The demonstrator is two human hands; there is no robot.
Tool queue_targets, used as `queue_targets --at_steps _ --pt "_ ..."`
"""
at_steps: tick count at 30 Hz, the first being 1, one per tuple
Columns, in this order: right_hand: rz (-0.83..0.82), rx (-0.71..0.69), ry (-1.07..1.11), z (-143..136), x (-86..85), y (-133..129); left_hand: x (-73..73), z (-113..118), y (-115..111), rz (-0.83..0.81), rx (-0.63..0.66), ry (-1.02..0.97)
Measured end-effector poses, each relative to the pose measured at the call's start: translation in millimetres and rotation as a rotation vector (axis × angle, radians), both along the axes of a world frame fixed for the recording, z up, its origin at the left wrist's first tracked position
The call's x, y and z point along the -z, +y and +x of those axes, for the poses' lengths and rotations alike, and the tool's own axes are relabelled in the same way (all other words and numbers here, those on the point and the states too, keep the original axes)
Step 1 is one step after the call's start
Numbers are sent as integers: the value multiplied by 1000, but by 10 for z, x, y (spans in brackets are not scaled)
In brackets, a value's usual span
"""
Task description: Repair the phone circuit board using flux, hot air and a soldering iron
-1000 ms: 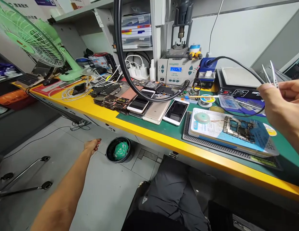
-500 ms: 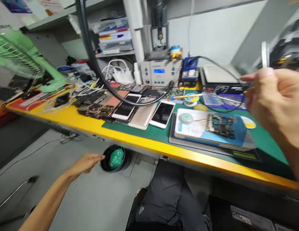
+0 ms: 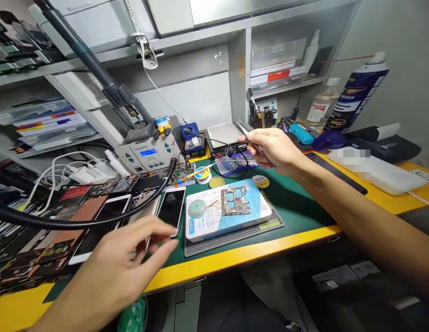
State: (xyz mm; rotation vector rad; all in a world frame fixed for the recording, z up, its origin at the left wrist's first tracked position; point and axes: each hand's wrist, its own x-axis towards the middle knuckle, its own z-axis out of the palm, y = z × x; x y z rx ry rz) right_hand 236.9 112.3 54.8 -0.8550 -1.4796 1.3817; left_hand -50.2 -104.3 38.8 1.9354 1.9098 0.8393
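One pair of silvery tweezers

Gray shelves cross the top, a gray wall fills the upper right, and a yellow-edged table sits below

Yellow workbench with a green mat under a phone and perforated pad.

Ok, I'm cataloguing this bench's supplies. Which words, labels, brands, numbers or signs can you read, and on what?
"Electronic": on the spray can, slightly blurred; its other print is unclear.
Too small or blurred: station, bottle, box and all other print.
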Motion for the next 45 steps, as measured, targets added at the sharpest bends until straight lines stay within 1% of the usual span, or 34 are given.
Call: queue_targets --at_steps 1,2,4,6,9,12,15,17,19,22,29,34,38,42,43,45 --pt "-5 2 -3 41 10 29 -41 87 166 18 75 121" --pt "-9 6 -7 78 30 55 -61 158 308 29 111 176" --pt "-15 16 -19 139 87 93 -60 248 519 20 170 277" --pt "-16 22 -36 180 140 110 -35 277 642 -16 214 344" --pt "-5 17 -61 213 173 106 -22 271 724 -66 258 407" --pt "74 59 -174 241 168 111 -36 272 757 -96 269 441" --pt "241 177 -519 303 170 151 -21 290 775 -95 253 462" --pt "294 214 -730 365 174 190 17 298 783 -71 230 469" --pt "281 203 -857 429 173 224 65 293 788 -41 204 470" --pt "230 169 -992 505 165 255 119 266 791 -14 176 463" --pt "149 76 -1259 562 182 273 138 235 798 -3 176 449" --pt "120 -23 -1345 531 200 229 158 274 791 16 132 448" --pt "160 -26 -1351 528 198 224 175 293 781 30 103 458" --pt "292 54 -1280 521 125 199 171 262 784 40 106 472" --pt "307 43 -1241 514 96 172 164 250 793 42 107 475" --pt "303 -65 -1133 489 40 87 140 235 823 62 92 470"
